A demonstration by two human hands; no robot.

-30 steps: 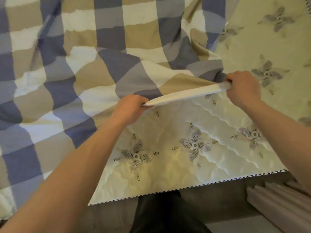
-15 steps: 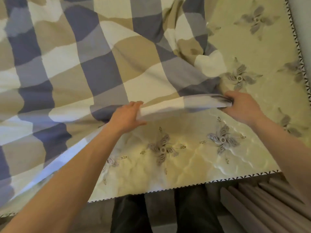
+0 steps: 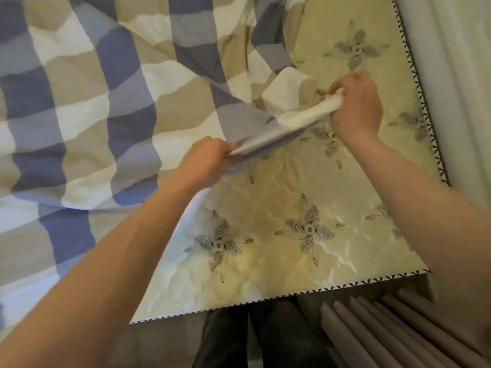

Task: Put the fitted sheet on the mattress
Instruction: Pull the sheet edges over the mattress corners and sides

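Your left hand [image 3: 206, 162] and right hand [image 3: 356, 106] each grip the edge of the checked fitted sheet [image 3: 106, 102], fingers curled tight round the hem stretched between them, just above the mattress [image 3: 279, 256]. Sheet covers the mattress's left and far side; near-right corner w/ floral quilting lies bare. Grey pleated curtain [image 3: 385, 330] hangs at lower right.

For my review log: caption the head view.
Left hand and right hand grip the checked sheet by its edge over the bare mattress.
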